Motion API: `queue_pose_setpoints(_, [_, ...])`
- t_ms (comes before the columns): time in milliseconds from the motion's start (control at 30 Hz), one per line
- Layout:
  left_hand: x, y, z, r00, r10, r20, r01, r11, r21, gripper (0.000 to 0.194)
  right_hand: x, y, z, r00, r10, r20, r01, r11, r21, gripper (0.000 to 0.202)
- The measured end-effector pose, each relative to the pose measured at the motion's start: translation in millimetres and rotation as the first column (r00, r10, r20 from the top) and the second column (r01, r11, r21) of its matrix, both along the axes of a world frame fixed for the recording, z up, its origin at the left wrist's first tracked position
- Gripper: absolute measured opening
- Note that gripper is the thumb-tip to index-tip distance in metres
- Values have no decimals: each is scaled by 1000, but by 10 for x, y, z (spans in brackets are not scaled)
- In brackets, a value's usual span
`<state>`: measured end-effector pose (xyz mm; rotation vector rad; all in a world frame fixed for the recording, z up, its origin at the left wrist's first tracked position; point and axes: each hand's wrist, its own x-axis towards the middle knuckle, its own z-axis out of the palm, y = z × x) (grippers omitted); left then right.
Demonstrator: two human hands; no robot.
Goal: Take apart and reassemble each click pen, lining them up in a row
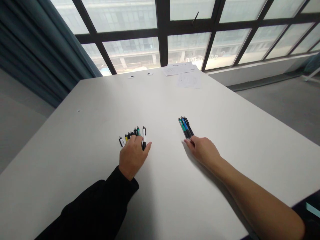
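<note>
On the white table (160,186), my left hand (132,154) lies over a fanned row of several pens, hiding their lower parts. Its thumb is spread away from the fingers. Among these pens are a white pen (121,142) at the left end, a yellow pen (126,137), a green pen (138,131) and a white pen with a black grip (144,136) beside the thumb. My right hand (202,148) is closed around the near ends of three pens lying side by side: a green pen (182,125), a blue pen (185,124) and a black pen (188,125).
Printed papers (185,75) lie at the table's far edge, below the window (162,33). Two small white pieces with dark spots, one a tag-like piece (131,77), are near that edge. A blue curtain (42,43) hangs at the left.
</note>
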<state>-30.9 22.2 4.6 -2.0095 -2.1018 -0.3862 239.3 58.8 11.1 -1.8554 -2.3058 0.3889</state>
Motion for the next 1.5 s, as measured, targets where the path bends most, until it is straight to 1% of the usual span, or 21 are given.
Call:
queue_pose_setpoints(67, [-15, 12, -31, 998, -62, 19, 61, 998, 33, 17, 1, -9, -10, 996, 38, -82, -36, 999, 24, 47])
queue_pose_setpoints(133, [-11, 19, -54, 988, -151, 33, 149, 987, 64, 11, 0, -21, -7, 977, 83, -197, -78, 996, 30, 44])
queue_pose_setpoints(167, [2, 18, -57, 978, -205, 44, 201, 977, 75, 10, 0, -27, -1, 956, 100, -275, -95, 995, 31, 40])
queue_pose_setpoints(233, [46, 4, -44, 945, -316, 80, 308, 946, 99, 9, 0, -38, 13, 888, 122, -443, -113, 993, 47, 29])
queue_pose_setpoints(267, [73, -9, -29, 924, -369, 105, 357, 927, 117, 9, 0, -44, 19, 846, 128, -518, -114, 992, 60, 25])
queue_pose_setpoints(333, [123, -43, 8, 869, -468, 163, 445, 881, 159, 9, -3, -52, 21, 772, 130, -622, -115, 991, 65, 30])
queue_pose_setpoints(400, [155, -76, 39, 800, -551, 238, 520, 834, 183, 9, -11, -58, 12, 720, 110, -685, -135, 991, 17, 33])
queue_pose_setpoints(467, [160, -95, 51, 726, -600, 337, 568, 799, 197, 9, -23, -58, 0, 671, 72, -738, -167, 984, -55, 28])
queue_pose_setpoints(533, [141, -94, 36, 666, -598, 445, 569, 794, 216, 7, -33, -46, -3, 598, 26, -801, -182, 978, -105, 24])
queue_pose_setpoints(600, [112, -79, 3, 620, -544, 565, 508, 827, 240, 5, -35, -20, 5, 504, -31, -863, -165, 977, -131, 24])
queue_pose_setpoints(633, [98, -69, -16, 582, -501, 640, 460, 852, 249, 7, -32, -3, 11, 455, -60, -888, -147, 979, -142, 24])
queue_pose_setpoints(667, [87, -60, -33, 523, -449, 724, 406, 879, 252, 9, -26, 14, 17, 412, -88, -907, -126, 980, -152, 26])
queue_pose_setpoints(733, [75, -48, -52, 353, -334, 874, 307, 924, 229, 14, -11, 45, 23, 351, -130, -927, -90, 981, -172, 28])
queue_pose_setpoints(767, [75, -46, -51, 266, -282, 922, 275, 939, 208, 17, -4, 55, 21, 331, -144, -933, -75, 981, -178, 28])
queue_pose_setpoints(800, [79, -47, -43, 200, -238, 950, 255, 949, 184, 19, 1, 60, 17, 317, -153, -936, -64, 981, -182, 28])
queue_pose_setpoints(833, [85, -50, -29, 161, -206, 965, 242, 956, 164, 20, 4, 62, 11, 311, -156, -938, -55, 982, -182, 28])
queue_pose_setpoints(900, [98, -59, 4, 149, -179, 972, 224, 964, 143, 21, 2, 54, -2, 318, -154, -935, -41, 984, -176, 26])
queue_pose_setpoints(1000, [106, -69, 31, 181, -184, 966, 202, 968, 147, 20, -6, 33, -15, 346, -142, -927, -33, 986, -164, 23])
queue_pose_setpoints(1233, [80, -56, -3, 222, -193, 956, 190, 970, 152, 19, 5, 3, -10, 427, -117, -896, -50, 987, -153, 24])
queue_pose_setpoints(1367, [77, -51, 2, 232, -215, 949, 203, 964, 169, 18, 16, -2, -21, 460, -99, -882, -64, 988, -144, 26])
queue_pose_setpoints(1500, [70, -53, -2, 250, -239, 938, 237, 955, 180, 20, 28, 5, -58, 475, -97, -875, -62, 988, -143, 30])
